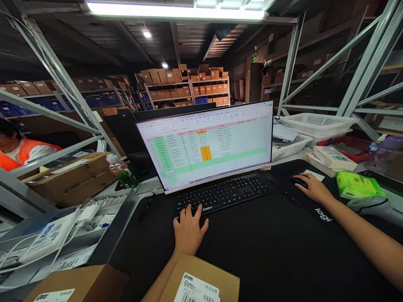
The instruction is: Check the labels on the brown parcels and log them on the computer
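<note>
A black keyboard (225, 192) lies in front of a monitor (217, 147) that shows a spreadsheet with green, pink and orange cells. My left hand (189, 228) rests at the keyboard's lower left, fingers spread, fingertips on or just at the keys. On the right, my right hand (311, 186) lies over a black computer mouse (299, 182), its fingers curved on it. The mouse sits on a black desk mat (267, 247) with a "logi" mark. Below my left hand, a cardboard box (201, 277) with a white label covers part of my left forearm.
A divided tray (103, 235) holds chargers and cables at left, near a green-labelled bottle (122, 171). To the right are a green packet (359, 184), a barcode scanner (374, 206) and white baskets (317, 123). A person in an orange vest (28, 151) is at far left.
</note>
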Tool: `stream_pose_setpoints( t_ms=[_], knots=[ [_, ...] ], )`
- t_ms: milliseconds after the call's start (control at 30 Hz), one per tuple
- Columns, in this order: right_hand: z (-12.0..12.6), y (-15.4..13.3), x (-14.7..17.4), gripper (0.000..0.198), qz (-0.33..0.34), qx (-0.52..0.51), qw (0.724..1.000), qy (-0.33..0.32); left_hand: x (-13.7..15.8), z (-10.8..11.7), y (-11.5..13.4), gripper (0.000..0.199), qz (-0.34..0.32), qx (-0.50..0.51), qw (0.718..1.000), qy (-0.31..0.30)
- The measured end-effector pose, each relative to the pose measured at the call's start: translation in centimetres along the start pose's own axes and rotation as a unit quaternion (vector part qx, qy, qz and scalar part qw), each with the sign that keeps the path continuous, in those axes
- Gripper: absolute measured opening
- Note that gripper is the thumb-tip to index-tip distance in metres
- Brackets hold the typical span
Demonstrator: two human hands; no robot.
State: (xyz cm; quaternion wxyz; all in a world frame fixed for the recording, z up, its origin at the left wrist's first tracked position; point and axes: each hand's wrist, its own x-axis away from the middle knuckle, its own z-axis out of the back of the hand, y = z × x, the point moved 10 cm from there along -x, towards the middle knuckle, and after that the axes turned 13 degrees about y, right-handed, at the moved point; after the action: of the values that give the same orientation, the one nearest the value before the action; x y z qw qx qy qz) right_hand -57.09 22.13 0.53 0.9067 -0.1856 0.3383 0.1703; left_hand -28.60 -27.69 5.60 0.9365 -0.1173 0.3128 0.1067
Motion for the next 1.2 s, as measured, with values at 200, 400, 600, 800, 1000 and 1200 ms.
stream_pose_setpoints(
  t_ms=[200,400,600,800,1000,1200],
  knots=[
    [0.3,-0.3,-0.2,0.049,-0.007,-0.002,1.000,0.004,-0.1,-0.1,0.0,0.049,0.000,0.001,1.000,-0.010],
    [0.0,0.2,0.2,0.050,-0.004,-0.006,1.000,0.001,-0.1,0.2,0.1,0.049,-0.003,0.001,1.000,-0.012],
    [-0.4,0.7,0.1,0.052,0.004,0.000,1.000,0.004,0.0,0.2,-0.1,0.049,0.000,0.007,1.000,-0.022],
    [0.5,-0.4,0.0,0.053,-0.011,0.010,1.000,-0.007,0.2,0.0,-1.0,0.055,0.009,0.020,1.000,0.009],
    [1.1,-1.1,0.0,0.051,-0.010,0.022,1.000,-0.016,0.1,0.4,-0.9,0.069,0.016,0.017,0.999,0.044],
    [1.1,-1.2,0.1,0.051,-0.010,0.017,1.000,-0.014,-0.3,0.4,-0.3,0.055,0.004,0.007,1.000,-0.014]
  ],
)
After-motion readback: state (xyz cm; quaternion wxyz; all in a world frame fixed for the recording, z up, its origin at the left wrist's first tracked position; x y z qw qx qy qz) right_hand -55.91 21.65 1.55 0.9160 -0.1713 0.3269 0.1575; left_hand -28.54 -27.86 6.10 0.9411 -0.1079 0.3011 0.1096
